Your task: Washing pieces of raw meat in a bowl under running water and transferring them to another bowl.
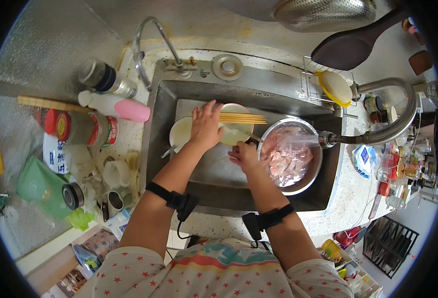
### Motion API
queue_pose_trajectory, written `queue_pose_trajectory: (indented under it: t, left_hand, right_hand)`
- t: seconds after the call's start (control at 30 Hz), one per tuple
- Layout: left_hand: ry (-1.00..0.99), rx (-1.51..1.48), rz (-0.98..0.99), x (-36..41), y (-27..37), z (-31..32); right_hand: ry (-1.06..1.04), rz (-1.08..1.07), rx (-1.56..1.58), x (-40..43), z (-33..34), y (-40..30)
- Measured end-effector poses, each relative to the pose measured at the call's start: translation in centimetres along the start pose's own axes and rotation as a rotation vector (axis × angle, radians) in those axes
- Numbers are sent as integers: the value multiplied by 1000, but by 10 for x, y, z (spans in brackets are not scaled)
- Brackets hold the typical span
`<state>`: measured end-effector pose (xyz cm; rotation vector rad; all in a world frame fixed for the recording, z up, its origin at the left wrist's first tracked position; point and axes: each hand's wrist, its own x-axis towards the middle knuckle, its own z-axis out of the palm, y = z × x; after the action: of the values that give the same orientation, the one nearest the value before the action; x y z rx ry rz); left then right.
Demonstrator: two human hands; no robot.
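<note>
My left hand (206,128) reaches over two bowls in the sink, fingers spread. Beside its thumb, a bundle of chopsticks (246,118) extends right across a pink-rimmed bowl (237,108); the left ends are hidden under the hand, so a grip is uncertain. A white bowl (180,130) lies partly under the same hand, with a metal utensil handle (168,151) at its edge. My right hand (246,154) has bent fingers just below the pink-rimmed bowl, near a dark-ended utensil (255,137); contact is unclear. To its right, a metal basin (319,169) holds raw meat (282,164) in water.
Water runs from the curved faucet (401,138) into the basin. A thinner tap (140,48) stands at the back left. Jars (70,126) and a pink-white bottle (118,106) crowd the left counter. A wire rack (310,83) holds a yellow-edged sponge (334,87). A dark spatula (344,52) hangs above.
</note>
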<state>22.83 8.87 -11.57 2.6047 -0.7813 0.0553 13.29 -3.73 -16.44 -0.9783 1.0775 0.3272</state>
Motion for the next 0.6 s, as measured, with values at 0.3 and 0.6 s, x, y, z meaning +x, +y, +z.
queue_pose_trajectory:
  t: [0.3,0.6]
  left_hand:
    - [-211,107,-148,-100,-31,8]
    - [-227,214,-185,-113,-40,33]
  right_hand:
    - [34,81,-30,-16,1,3]
    - [-100,111,-138,-41,20,12]
